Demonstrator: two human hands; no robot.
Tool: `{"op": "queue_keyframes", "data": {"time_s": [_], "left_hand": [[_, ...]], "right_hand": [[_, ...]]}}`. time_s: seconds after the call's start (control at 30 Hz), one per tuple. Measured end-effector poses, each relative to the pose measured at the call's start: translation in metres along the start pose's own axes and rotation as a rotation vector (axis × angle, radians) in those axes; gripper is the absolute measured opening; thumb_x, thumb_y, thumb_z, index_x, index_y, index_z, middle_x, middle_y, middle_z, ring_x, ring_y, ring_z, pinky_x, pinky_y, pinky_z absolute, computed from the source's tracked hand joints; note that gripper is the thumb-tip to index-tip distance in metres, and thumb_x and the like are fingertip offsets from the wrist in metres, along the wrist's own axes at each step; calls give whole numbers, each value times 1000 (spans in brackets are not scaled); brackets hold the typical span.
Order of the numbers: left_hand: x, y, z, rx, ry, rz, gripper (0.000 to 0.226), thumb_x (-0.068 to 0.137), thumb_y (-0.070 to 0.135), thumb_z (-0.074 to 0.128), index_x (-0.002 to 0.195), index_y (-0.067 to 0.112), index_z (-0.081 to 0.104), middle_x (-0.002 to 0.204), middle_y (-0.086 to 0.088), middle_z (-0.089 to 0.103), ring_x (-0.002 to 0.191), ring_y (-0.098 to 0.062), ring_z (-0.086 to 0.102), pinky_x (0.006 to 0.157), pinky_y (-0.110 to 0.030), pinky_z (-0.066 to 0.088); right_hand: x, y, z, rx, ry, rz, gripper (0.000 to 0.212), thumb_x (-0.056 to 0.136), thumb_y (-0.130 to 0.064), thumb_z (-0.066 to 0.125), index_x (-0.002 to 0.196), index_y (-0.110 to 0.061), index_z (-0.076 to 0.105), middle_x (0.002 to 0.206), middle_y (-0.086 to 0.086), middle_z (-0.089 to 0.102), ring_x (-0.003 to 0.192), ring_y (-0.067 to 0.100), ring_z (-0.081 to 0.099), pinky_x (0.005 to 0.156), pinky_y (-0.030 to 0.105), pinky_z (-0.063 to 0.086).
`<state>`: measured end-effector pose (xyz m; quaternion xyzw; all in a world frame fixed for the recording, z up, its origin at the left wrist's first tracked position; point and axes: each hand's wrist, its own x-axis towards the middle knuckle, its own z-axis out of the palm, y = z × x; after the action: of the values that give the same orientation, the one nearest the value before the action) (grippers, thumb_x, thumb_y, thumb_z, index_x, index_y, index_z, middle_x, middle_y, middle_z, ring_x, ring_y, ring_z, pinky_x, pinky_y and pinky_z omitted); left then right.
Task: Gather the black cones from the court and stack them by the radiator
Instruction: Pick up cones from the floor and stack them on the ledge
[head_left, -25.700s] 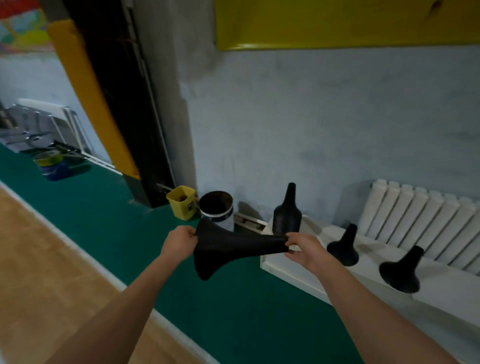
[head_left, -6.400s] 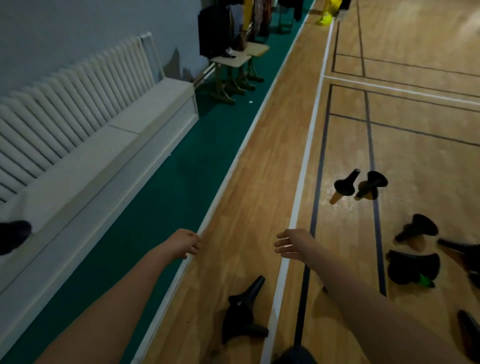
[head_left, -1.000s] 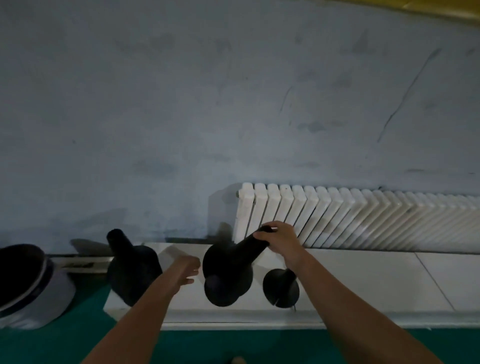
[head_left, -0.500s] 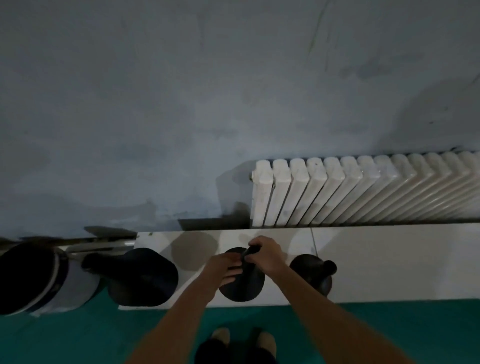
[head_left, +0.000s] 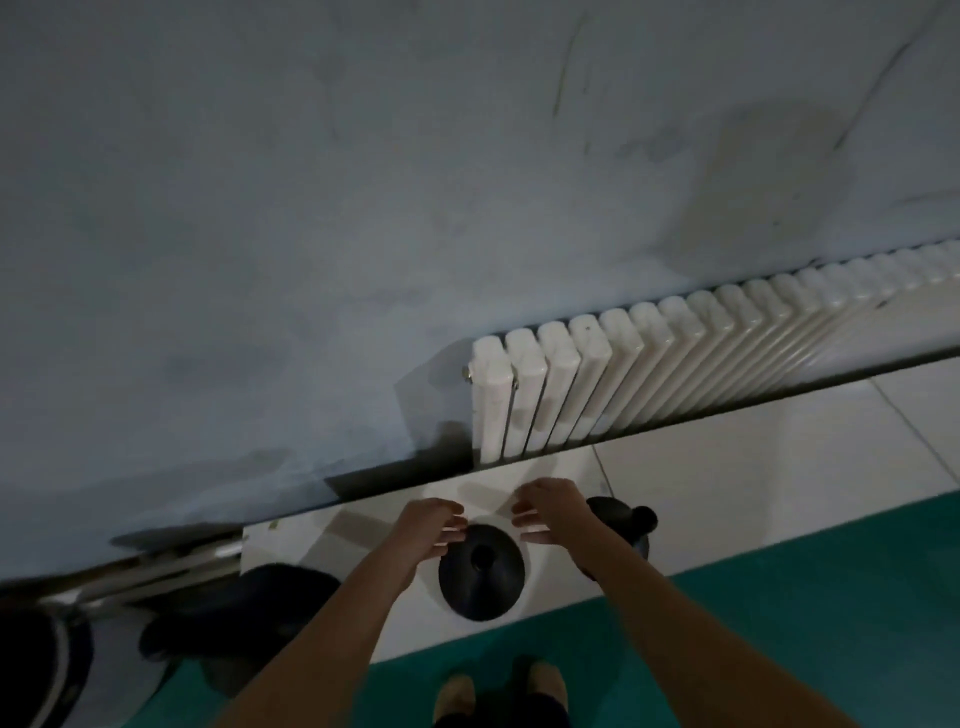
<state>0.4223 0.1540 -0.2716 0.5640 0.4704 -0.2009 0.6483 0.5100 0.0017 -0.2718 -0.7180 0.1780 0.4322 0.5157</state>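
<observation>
A black cone (head_left: 481, 571) stands upright on the white ledge (head_left: 727, 483) below the white radiator (head_left: 623, 374), seen from straight above. My left hand (head_left: 428, 525) and my right hand (head_left: 553, 509) hover just above it on either side, fingers relaxed and holding nothing. A second black cone (head_left: 631, 525) stands on the ledge to the right, partly hidden by my right forearm. A larger stack of black cones (head_left: 249, 603) sits at the ledge's left end, blurred.
A grey-blue wall (head_left: 363, 208) rises behind the radiator. Green floor (head_left: 779, 623) runs along the ledge front, with my shoes (head_left: 498, 691) at the bottom. A dark bucket (head_left: 47, 670) stands at the far left beside metal pipes (head_left: 156, 566).
Both hands have let go of the middle cone's neck and spread apart above it. The cone now stands alone on the ledge. The view has tilted further down.
</observation>
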Motion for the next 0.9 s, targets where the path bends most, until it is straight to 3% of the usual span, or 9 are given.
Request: {"op": "queue_keyframes", "data": {"time_s": [0.1, 0.2, 0.33, 0.43, 0.57, 0.67, 0.8, 0.9], "left_hand": [[-12, 30, 6, 180, -64, 90, 18, 95, 8, 47, 85, 11, 61, 79, -6, 66, 68, -15, 62, 59, -23, 42], [-28, 56, 23, 345, -149, 193, 15, 95, 9, 48, 85, 11, 59, 74, -4, 67, 61, -13, 64, 57, -21, 41], [-44, 81, 51, 454, -221, 271, 20, 94, 7, 45, 82, 7, 61, 59, -5, 69, 61, -21, 63, 57, -24, 40], [-68, 90, 83, 533, -274, 331, 20, 94, 6, 44, 83, 6, 61, 71, -11, 67, 60, -23, 61, 55, -24, 36], [-100, 84, 128, 654, -366, 405, 19, 95, 11, 43, 92, 8, 61, 86, -12, 70, 74, -24, 66, 62, -25, 43], [-120, 72, 165, 727, -420, 465, 20, 95, 14, 42, 93, 11, 62, 90, -9, 73, 81, -23, 69, 63, -26, 48], [-158, 44, 222, 814, -519, 505, 22, 97, 13, 41, 96, 11, 62, 87, -6, 71, 74, -19, 67, 64, -25, 46], [-190, 9, 261, 862, -584, 528, 23, 97, 12, 40, 99, 9, 63, 93, -9, 71, 79, -21, 67, 67, -27, 47]], "right_hand": [[-27, -13, -21, 118, 53, -101, 10, 92, -12, 59, 98, -4, 62, 85, 13, 66, 76, 26, 66, 64, 34, 55], [-66, -21, -50, 179, 122, -220, 10, 93, -16, 60, 92, -5, 63, 86, 11, 66, 76, 24, 65, 71, 34, 54], [-112, -11, -90, 293, 231, -341, 10, 93, -14, 60, 92, -5, 64, 87, 11, 66, 75, 23, 65, 73, 32, 53], [-140, 10, -120, 381, 302, -351, 11, 92, -17, 63, 91, -6, 65, 88, 12, 69, 74, 24, 67, 70, 32, 55], [-179, 41, -156, 484, 401, -375, 13, 90, -19, 65, 92, -6, 65, 87, 11, 69, 74, 23, 68, 68, 31, 55], [-212, 72, -182, 551, 475, -388, 12, 92, -18, 62, 95, -6, 63, 88, 11, 68, 73, 22, 67, 64, 28, 54], [-254, 126, -216, 607, 560, -380, 9, 93, -17, 59, 90, -9, 62, 82, 7, 67, 63, 15, 66, 55, 22, 51], [-289, 176, -237, 637, 646, -379, 9, 93, -16, 58, 87, -11, 62, 80, 5, 66, 60, 14, 64, 57, 23, 49]]}}
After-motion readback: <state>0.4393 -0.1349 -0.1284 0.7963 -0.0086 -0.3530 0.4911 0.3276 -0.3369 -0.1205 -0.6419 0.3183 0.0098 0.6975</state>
